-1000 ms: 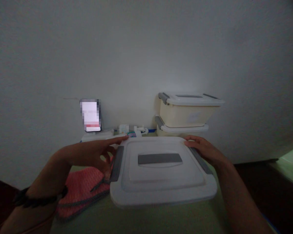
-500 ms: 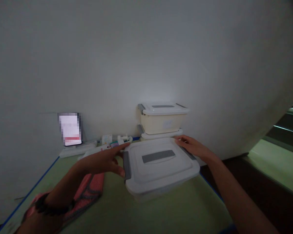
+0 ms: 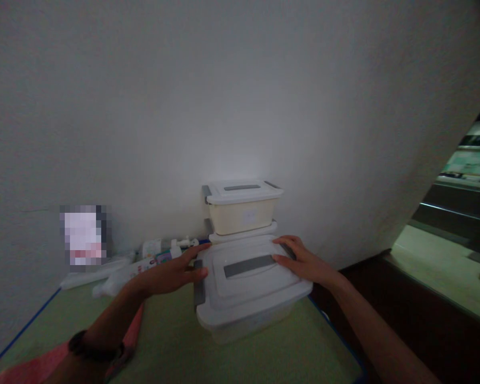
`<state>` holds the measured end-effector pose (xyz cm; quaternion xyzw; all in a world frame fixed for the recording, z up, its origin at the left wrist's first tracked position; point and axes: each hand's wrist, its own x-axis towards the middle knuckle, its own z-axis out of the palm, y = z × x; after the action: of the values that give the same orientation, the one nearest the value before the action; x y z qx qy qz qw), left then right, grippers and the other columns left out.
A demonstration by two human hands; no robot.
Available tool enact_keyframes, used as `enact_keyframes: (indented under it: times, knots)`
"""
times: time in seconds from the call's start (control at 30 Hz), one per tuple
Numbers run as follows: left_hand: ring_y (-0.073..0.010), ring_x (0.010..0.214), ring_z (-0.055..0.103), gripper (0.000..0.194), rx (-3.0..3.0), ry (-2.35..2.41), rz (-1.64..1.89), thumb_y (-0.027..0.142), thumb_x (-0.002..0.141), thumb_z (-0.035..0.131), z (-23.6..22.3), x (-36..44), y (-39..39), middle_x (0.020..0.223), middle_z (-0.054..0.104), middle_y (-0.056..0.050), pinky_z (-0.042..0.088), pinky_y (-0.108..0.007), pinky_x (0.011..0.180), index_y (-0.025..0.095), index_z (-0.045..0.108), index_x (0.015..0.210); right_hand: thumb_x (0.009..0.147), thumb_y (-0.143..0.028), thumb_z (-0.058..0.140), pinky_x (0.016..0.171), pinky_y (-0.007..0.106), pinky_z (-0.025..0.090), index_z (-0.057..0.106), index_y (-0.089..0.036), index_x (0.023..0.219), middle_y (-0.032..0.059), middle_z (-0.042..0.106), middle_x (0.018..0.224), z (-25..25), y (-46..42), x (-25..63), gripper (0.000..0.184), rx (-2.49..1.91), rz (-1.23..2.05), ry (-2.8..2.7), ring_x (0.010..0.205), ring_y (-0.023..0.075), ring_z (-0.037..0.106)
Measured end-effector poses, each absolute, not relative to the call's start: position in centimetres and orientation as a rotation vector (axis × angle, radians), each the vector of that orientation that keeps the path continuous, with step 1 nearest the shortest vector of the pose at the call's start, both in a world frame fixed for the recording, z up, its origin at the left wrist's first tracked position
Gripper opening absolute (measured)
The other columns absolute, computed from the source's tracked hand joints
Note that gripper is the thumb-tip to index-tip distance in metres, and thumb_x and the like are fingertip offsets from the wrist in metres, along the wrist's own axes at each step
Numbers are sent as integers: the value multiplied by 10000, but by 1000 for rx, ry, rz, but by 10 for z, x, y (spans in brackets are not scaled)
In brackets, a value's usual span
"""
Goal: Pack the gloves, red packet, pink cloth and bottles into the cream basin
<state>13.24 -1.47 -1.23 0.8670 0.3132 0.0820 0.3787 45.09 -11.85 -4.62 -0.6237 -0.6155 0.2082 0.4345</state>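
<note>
A storage box (image 3: 250,322) with a white lid (image 3: 240,296) sits in front of me, its walls pale and see-through. The lid lies on top and has a grey strip in its middle and grey latches at both sides. My left hand (image 3: 176,274) grips the left end, thumb on the lid's rim beside the left latch (image 3: 199,290). At the other end, my right hand (image 3: 304,260) is wrapped over the right latch with its thumb on the lid. Some fingertips are hidden behind the rim. Whether the latches are fastened I cannot tell.
Behind it, a cream lidded box (image 3: 242,216) stands on another white-lidded box (image 3: 244,232) against the wall. White bottles (image 3: 156,261) and a blurred-out screen (image 3: 82,234) are at left. A pink cloth (image 3: 36,368) lies on the green tabletop (image 3: 172,336), which has a blue edge.
My view has swung to the right. My left thumb has come up onto the lid's rim, and my right thumb now rests on the lid near the grey strip.
</note>
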Motion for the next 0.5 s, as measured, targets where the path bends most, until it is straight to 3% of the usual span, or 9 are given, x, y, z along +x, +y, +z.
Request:
enact_keyframes:
  times: [0.17,0.33,0.5]
  knots:
    - [-318,1373,177,780,2277,880,272,612,812,430,-20,149,-13,1514,183,-153,140,-478,1113,182,200,1422,644,-487,685,1055,450,302,597,-267,1018,82,515,1123,-45,-116,450,443,-1553,531,-1454,1141,265,481]
    - [-322,1372,183,793,2054,1048,678,640,834,312,-22,168,8,1524,73,-163,243,-479,1075,218,28,1443,723,-580,577,964,461,396,505,-281,1164,113,474,1280,-37,-105,453,537,-1588,602,-1279,1120,268,517]
    - [-341,1379,146,912,1851,1078,705,705,796,302,-14,188,30,1528,-3,-195,219,-492,1076,176,-70,1439,701,-639,570,977,458,378,379,-258,1312,163,350,1417,-32,-73,464,745,-1582,660,-1128,1199,295,468]
